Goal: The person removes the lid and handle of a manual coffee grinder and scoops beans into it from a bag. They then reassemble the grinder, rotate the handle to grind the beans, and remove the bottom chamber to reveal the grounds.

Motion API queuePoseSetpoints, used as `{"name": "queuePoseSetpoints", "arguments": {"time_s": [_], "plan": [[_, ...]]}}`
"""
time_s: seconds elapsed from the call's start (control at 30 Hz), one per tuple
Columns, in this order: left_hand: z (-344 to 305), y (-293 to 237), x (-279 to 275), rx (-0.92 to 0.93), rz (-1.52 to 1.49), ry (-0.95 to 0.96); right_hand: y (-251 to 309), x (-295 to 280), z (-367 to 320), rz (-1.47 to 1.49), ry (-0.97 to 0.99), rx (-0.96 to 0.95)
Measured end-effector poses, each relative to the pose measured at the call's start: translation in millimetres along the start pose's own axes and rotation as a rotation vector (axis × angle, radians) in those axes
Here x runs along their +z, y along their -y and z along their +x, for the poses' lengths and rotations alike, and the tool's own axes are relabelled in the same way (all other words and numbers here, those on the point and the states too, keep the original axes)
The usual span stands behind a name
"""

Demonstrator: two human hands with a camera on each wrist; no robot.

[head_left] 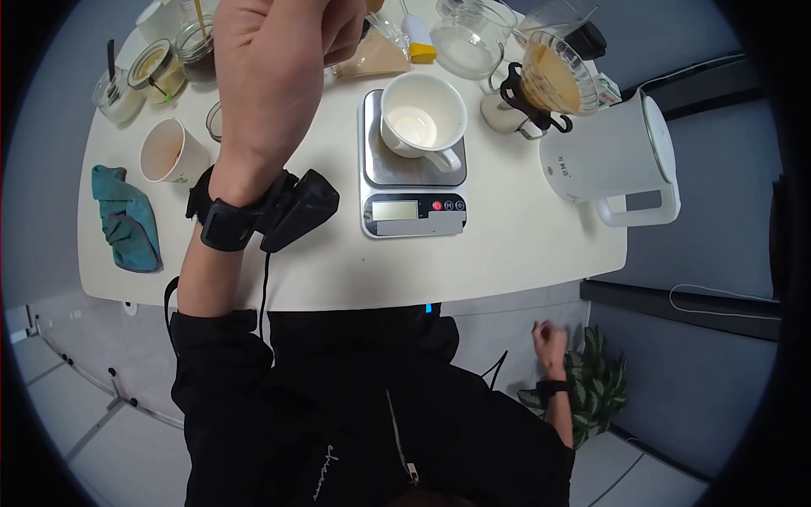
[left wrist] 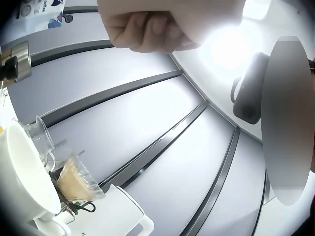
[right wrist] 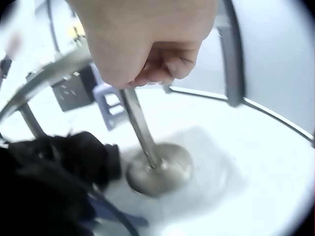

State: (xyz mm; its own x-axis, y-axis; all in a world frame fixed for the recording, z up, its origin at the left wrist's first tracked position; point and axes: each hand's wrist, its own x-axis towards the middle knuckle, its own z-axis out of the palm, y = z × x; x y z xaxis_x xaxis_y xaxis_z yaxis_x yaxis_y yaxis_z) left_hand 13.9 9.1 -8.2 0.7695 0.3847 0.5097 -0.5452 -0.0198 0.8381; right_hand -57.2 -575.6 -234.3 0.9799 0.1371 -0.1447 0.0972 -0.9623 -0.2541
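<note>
My left hand [head_left: 270,76] is raised high over the left half of the table, with a camera strapped at its wrist. In the left wrist view its fingers [left wrist: 155,32] are curled, and nothing shows in them. Closest on the table is a white mug [head_left: 422,114], standing on a digital kitchen scale [head_left: 414,215]. Low at my right side, off the table, hangs my right hand [head_left: 551,345], fingers loosely curled. In the right wrist view a metal pole with a round base [right wrist: 160,169] overlaps the space below that hand; the picture is blurred.
Right of the scale stand a glass dripper [head_left: 562,76] with a paper filter and a white kettle [head_left: 608,156]. Left are a paper cup [head_left: 173,152], a teal cloth [head_left: 127,221] and jars [head_left: 156,72]. A glass pot [head_left: 466,42] is behind. A leafy plant [head_left: 596,380] grows by my right arm.
</note>
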Motion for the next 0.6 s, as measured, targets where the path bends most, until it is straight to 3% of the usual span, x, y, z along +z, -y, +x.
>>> {"name": "queuePoseSetpoints", "arguments": {"time_s": [0.07,0.13,0.2,0.27,0.43,0.6], "plan": [[4,13,5,0.015,0.029,0.07,71,-50,35,0.113,-0.186,-0.154],[2,25,14,0.04,0.16,0.144,142,-93,63,0.187,-0.329,-0.443],[3,39,13,0.065,0.325,0.219,201,-117,91,0.335,-0.327,-0.653],[6,54,8,-0.099,0.522,0.33,256,-119,125,0.471,-0.367,-0.797],[10,69,2,-0.163,0.64,0.283,360,-108,196,0.822,-0.159,-0.764],[9,86,-2,-0.162,0.645,0.257,404,-92,256,0.947,-0.028,-0.717]]}}
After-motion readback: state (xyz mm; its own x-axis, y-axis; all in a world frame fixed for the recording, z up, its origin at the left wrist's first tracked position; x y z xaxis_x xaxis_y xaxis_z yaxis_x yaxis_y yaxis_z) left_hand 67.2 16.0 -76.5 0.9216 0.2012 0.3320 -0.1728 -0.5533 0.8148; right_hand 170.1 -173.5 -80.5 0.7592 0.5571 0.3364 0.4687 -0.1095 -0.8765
